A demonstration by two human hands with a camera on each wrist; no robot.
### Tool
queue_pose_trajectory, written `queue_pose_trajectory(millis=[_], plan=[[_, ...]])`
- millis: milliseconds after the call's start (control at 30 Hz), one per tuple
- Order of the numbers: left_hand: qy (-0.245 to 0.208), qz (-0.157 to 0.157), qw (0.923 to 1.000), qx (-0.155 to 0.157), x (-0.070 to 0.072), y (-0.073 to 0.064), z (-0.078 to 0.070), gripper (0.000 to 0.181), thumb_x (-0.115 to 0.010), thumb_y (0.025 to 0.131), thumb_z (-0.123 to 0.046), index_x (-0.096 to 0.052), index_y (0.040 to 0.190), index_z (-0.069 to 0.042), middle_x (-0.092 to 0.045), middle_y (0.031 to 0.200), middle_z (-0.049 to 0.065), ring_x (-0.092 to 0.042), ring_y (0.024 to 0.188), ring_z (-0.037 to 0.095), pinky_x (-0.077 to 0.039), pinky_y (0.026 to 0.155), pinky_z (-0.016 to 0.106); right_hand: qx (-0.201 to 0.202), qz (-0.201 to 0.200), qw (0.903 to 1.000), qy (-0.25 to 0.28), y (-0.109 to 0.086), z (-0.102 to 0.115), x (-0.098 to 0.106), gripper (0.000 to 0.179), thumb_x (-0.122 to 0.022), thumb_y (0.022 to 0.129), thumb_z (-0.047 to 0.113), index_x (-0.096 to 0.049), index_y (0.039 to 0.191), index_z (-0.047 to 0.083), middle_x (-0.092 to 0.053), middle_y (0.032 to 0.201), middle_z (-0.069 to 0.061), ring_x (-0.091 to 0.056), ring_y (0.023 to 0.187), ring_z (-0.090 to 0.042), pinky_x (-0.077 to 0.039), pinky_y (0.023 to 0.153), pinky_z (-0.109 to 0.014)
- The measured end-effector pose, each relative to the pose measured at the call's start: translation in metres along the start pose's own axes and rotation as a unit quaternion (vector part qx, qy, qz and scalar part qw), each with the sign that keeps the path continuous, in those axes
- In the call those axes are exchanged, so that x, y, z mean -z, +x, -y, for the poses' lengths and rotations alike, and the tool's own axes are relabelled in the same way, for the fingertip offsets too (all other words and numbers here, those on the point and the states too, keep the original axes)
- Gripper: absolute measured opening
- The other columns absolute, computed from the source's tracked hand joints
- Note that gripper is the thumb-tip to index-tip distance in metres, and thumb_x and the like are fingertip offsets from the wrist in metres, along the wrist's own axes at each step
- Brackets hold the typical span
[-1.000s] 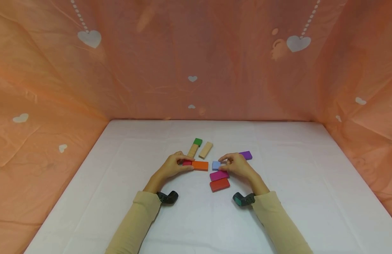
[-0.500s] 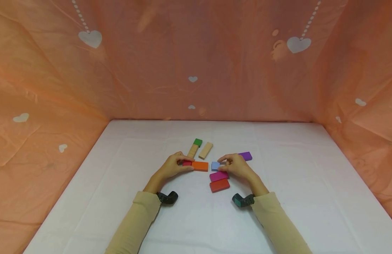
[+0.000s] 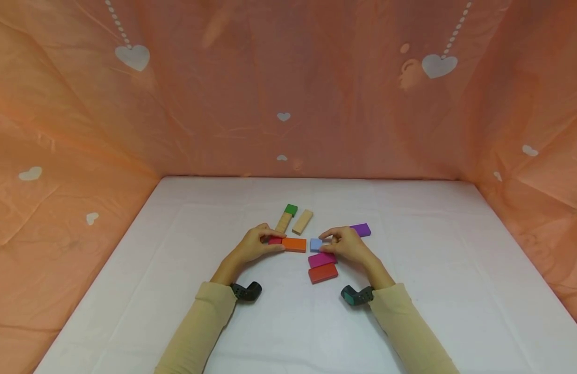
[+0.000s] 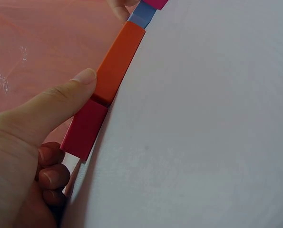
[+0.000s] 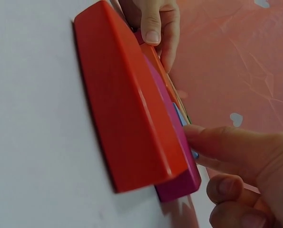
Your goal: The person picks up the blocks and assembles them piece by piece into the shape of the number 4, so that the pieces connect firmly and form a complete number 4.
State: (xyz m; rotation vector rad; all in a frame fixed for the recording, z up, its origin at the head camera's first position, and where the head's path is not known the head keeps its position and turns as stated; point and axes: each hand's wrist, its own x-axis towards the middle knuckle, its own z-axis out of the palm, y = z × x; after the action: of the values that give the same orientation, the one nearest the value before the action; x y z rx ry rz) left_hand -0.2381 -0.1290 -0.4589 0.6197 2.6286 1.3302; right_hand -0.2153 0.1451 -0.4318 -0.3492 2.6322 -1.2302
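With thumb and index finger, my left hand [image 3: 254,244] pinches the left end of an orange block [image 3: 295,245], where it meets a crimson block [image 4: 85,129]. These two lie end to end on the white table. My right hand [image 3: 350,244] pinches a light blue block [image 3: 315,245] by its long sides, a narrow gap away from the orange block's right end. The right fingers cover part of the blue block. Just below it lie a magenta block [image 3: 322,259] and a red block [image 5: 122,104], side by side and slightly tilted.
Behind the left hand, a plain wooden block [image 3: 283,222] touches a green block [image 3: 291,210]. Another wooden block [image 3: 303,222] lies beside them. A purple block [image 3: 361,229] is partly hidden behind the right hand. Orange cloth [image 3: 288,88] hangs around the white table [image 3: 288,327].
My right hand has slid the light blue block a little to the left, narrowing the gap to the orange block. The left hand has stayed in place.
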Motion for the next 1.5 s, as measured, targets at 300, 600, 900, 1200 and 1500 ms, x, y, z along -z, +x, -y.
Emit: queue_pose_trajectory(millis=[300, 600, 900, 1200, 1500], plan=[[0.001, -0.002, 1.0000, 0.003, -0.0003, -0.0005, -0.0010, 0.032, -0.080, 0.078, -0.022, -0.075, 0.108, -0.012, -0.048, 0.080, 0.004, -0.039, 0.079, 0.014, -0.030, 0.068, 0.021, 0.016, -0.002, 0.9998, 0.008, 0.0002, -0.0020, -0.0006, 0.030, -0.077, 0.081, 0.019, -0.072, 0.105, 0.002, -0.044, 0.059, 0.003, -0.041, 0.059, -0.011, -0.033, 0.062, -0.023], [-0.002, -0.002, 1.0000, 0.001, -0.0007, 0.0000, 0.0002, 0.032, -0.080, 0.078, -0.022, -0.074, 0.108, -0.012, -0.048, 0.081, 0.005, -0.040, 0.080, 0.015, -0.030, 0.068, 0.021, 0.009, -0.003, 0.9999, 0.009, -0.0008, 0.0013, -0.0014, 0.030, -0.077, 0.081, 0.019, -0.072, 0.106, 0.002, -0.044, 0.059, 0.003, -0.042, 0.060, -0.012, -0.032, 0.061, -0.023], [0.002, -0.001, 1.0000, 0.000, -0.0004, 0.0003, 0.0009, 0.032, -0.079, 0.079, -0.022, -0.074, 0.109, -0.012, -0.047, 0.080, 0.004, -0.040, 0.079, 0.014, -0.030, 0.068, 0.022, -0.005, 0.000, 1.0000, -0.004, -0.0001, 0.0042, -0.0037, 0.030, -0.076, 0.081, 0.017, -0.072, 0.108, 0.003, -0.043, 0.060, 0.003, -0.041, 0.061, -0.012, -0.032, 0.061, -0.022], [0.009, 0.001, 0.9999, 0.004, -0.0009, 0.0005, 0.0012, 0.034, -0.079, 0.079, -0.024, -0.074, 0.110, -0.013, -0.045, 0.079, 0.003, -0.040, 0.080, 0.015, -0.030, 0.068, 0.022, -0.008, 0.000, 1.0000, 0.001, 0.0002, 0.0039, -0.0050, 0.031, -0.076, 0.081, 0.017, -0.072, 0.109, 0.003, -0.043, 0.061, 0.002, -0.042, 0.061, -0.013, -0.032, 0.061, -0.022], [0.004, 0.000, 1.0000, 0.003, -0.0009, 0.0005, 0.0011, 0.033, -0.079, 0.079, -0.023, -0.074, 0.110, -0.012, -0.044, 0.079, 0.003, -0.040, 0.080, 0.015, -0.030, 0.068, 0.022, -0.001, 0.004, 1.0000, 0.006, -0.0002, 0.0037, -0.0059, 0.031, -0.076, 0.082, 0.017, -0.071, 0.109, 0.003, -0.043, 0.060, 0.003, -0.042, 0.060, -0.013, -0.032, 0.059, -0.021]])
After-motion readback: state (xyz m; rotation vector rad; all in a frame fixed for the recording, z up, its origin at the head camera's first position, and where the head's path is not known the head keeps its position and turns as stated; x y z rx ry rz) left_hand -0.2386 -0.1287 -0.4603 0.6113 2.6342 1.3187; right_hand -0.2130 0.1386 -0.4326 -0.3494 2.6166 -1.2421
